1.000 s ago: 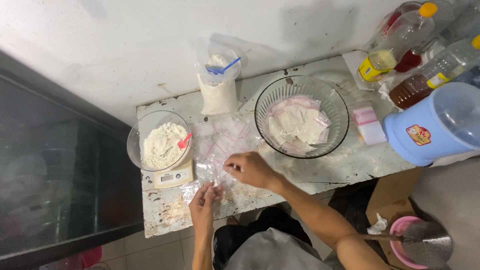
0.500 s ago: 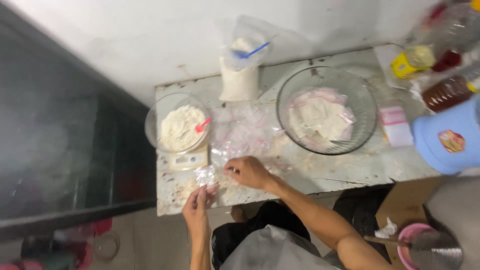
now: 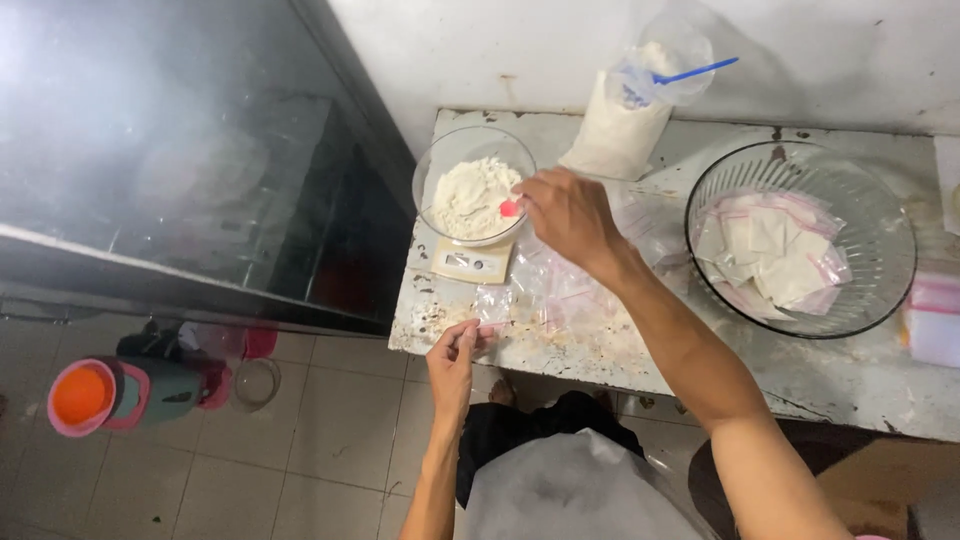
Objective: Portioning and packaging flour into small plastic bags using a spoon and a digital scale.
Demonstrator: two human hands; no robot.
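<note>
Left hand: bare, no glove, ring or watch is seen.
Right hand: bare, nothing is worn on the wrist.
Forearms: both are left uncovered; no sleeve is seen on either.
Torso: a light grey garment is worn.
Lap: dark, black clothing is seen below the counter's near edge.

A modest home kitchen or small food-packing corner: a worn, stained worktop against a white wall carries a glass bowl of flour on a kitchen scale, a flour bag, and small zip bags, above a tiled floor.
</note>
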